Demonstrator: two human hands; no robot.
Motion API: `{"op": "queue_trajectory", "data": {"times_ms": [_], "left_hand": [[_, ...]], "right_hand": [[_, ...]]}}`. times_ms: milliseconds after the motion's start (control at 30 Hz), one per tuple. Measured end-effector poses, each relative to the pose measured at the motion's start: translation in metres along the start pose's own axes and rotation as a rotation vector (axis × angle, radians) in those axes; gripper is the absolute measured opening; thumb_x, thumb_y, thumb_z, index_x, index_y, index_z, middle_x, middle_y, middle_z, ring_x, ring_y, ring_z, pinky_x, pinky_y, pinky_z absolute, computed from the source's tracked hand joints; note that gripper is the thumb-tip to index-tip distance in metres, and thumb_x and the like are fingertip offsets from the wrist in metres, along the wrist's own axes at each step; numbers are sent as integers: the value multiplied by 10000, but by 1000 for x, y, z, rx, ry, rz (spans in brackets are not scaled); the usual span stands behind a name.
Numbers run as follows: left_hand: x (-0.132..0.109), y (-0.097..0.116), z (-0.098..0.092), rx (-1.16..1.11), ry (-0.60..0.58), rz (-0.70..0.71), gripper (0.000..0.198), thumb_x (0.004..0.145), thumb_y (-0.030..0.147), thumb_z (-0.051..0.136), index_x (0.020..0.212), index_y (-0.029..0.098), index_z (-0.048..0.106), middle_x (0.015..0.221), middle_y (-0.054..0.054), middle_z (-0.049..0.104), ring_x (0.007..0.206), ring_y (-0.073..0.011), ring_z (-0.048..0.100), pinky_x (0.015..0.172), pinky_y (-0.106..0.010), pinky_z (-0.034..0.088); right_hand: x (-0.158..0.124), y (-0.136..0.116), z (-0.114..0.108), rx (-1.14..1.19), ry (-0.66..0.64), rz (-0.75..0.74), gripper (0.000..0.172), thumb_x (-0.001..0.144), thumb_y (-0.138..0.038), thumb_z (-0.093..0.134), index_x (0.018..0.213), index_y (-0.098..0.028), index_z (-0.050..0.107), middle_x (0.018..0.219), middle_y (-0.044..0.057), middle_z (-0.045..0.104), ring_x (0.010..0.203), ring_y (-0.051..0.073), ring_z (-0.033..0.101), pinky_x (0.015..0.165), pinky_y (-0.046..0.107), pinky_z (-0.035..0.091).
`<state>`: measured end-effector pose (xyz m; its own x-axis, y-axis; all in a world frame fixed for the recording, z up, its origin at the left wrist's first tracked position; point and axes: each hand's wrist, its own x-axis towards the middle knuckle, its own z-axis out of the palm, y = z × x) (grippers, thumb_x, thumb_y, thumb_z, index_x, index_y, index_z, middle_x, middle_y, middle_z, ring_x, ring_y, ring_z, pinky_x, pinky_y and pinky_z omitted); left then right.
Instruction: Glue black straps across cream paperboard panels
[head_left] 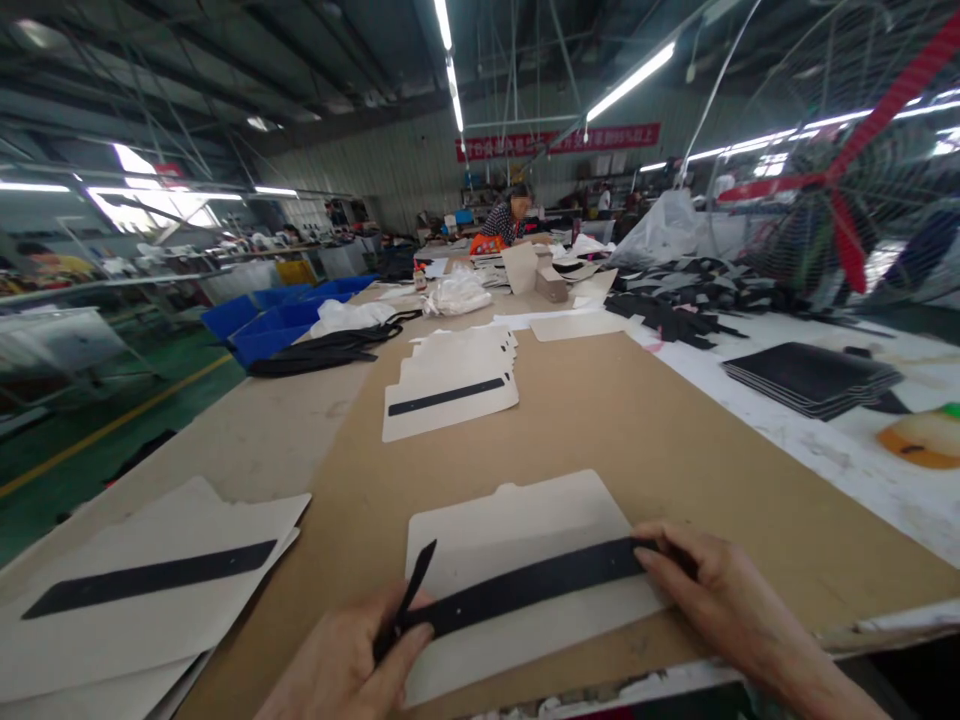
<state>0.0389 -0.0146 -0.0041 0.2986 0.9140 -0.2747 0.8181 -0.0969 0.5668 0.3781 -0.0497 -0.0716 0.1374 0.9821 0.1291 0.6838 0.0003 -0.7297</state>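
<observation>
A long black strip (536,584) spans a pale cream panel (517,508) at the table's near edge. My left hand (360,650) pinches the strip's left end and also has a thin, dark, pointed piece (420,575) sticking up from its fingers; what that piece is, I cannot make out. At the strip's right end, my right hand (705,580) is closed on it with thumb and fingers, over the panel's right edge. Small light dots show near both ends of the strip.
Cream panels with a black strip lie at left (150,520); more panels (454,375) overlap ahead. Blue bins (277,320) stand left, black sheets (810,375) and a fan (832,180) right. A person (502,222) leans over the far end.
</observation>
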Motion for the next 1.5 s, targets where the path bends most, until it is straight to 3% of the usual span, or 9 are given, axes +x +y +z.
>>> {"op": "queue_trajectory", "data": {"times_ms": [200,567,933,1300,1500], "left_hand": [[13,-12,-1,228,176,25,368,904,427,422,1143,287,664,1103,-16,744,1041,-239,693,869,-301,532],[28,-20,10,382,299,89,360,914,419,428,1134,275,674,1149,-10,730,1045,-231,694,895,-307,556],[34,-17,13,410,263,65,369,929,377,402,1173,256,651,1157,-28,727,1024,-238,700,870,-331,556],[41,-19,15,372,206,32,376,933,341,380,1207,249,620,1210,-31,701,1078,-237,676,943,-369,528],[41,-19,17,366,200,25,360,940,327,386,1210,219,598,1201,-62,699,1077,-260,671,959,-419,516]], "right_hand": [[29,-9,14,-50,-54,36,231,840,-393,503,817,-253,685,687,-10,676,634,173,613,621,285,445],[34,0,25,-102,16,71,192,828,-362,532,788,-263,691,636,-21,650,586,161,590,582,271,414],[35,-6,25,-155,16,109,189,811,-341,523,828,-257,692,737,-4,699,676,181,630,641,292,427],[37,-2,29,-238,28,118,202,826,-317,517,871,-254,704,798,6,726,724,187,658,673,294,456],[34,-4,30,-281,24,68,191,852,-312,499,866,-256,681,870,19,702,748,186,655,698,303,474]]}}
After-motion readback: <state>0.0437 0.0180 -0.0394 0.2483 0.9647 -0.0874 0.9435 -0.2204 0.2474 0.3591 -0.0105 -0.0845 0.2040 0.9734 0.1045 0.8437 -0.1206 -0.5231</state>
